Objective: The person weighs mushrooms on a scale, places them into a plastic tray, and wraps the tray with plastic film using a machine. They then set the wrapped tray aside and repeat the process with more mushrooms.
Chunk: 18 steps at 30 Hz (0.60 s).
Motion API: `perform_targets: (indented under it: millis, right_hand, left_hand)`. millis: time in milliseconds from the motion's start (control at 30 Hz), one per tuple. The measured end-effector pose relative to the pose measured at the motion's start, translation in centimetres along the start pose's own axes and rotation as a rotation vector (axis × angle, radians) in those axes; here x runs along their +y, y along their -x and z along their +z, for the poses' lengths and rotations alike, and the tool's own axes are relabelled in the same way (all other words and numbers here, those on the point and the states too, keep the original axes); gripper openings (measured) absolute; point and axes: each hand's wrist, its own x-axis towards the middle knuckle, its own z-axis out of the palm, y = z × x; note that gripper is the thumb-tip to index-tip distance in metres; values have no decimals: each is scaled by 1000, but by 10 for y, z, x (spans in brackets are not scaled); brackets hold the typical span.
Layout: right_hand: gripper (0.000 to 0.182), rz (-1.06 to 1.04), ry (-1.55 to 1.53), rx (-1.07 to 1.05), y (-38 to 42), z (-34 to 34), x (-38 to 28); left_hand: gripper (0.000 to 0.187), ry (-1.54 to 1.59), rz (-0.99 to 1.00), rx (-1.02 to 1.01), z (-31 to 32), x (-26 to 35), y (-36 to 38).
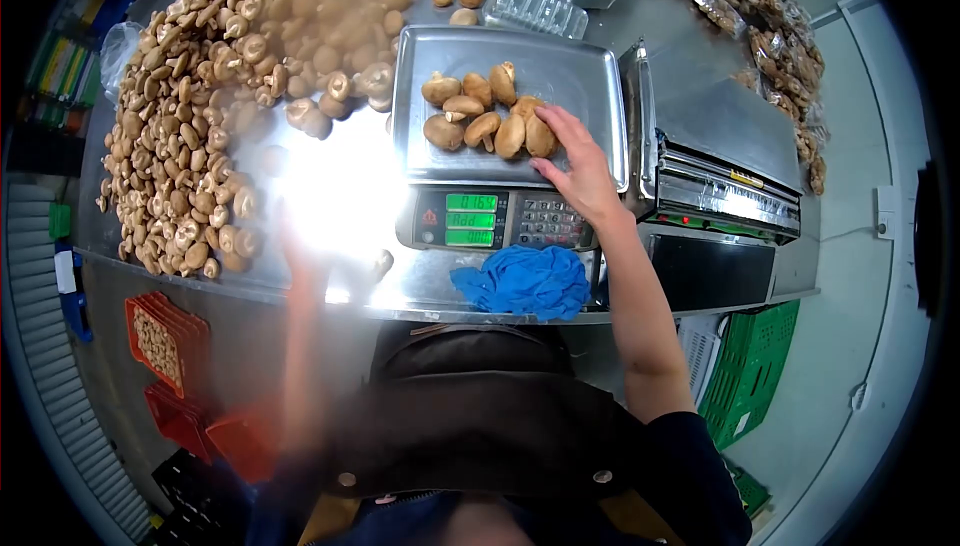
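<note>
Several brown shiitake mushrooms (482,126) lie grouped on the metal tray (430,46) of a weighing scale. My right hand (580,166) reaches over the tray's right side, its thumb and fingers closed around the rightmost mushroom (540,134) of the group. Its cap still sits among the others. My left hand (303,251) is over the table to the left of the scale, washed out by bright glare and haze, so its fingers cannot be made out. A single mushroom (382,264) lies to its right. The scale's display (470,220) glows green.
A large heap of shiitake (185,146) covers the table's left side. Clear plastic punnets (535,11) lie behind the tray. A crumpled blue cloth or glove (525,281) rests before the scale. A wrapping machine (720,166) stands right, with bagged mushrooms (780,56) beyond. Red crates (180,346) are lower left.
</note>
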Motion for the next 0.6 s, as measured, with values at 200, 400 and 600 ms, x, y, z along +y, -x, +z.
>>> perform_targets:
  millis: [200, 400, 600]
  right_hand:
    - [67, 124, -235, 328, -22, -9, -27]
    - [59, -135, 285, 102, -55, 25, -42]
    - [53, 376, -34, 233, -49, 10, -9]
  left_hand:
    - [36, 640, -188, -131, -14, 112, -64]
    - [44, 509, -264, -382, 55, 132, -106]
    - [40, 674, -394, -570, 71, 124, -119]
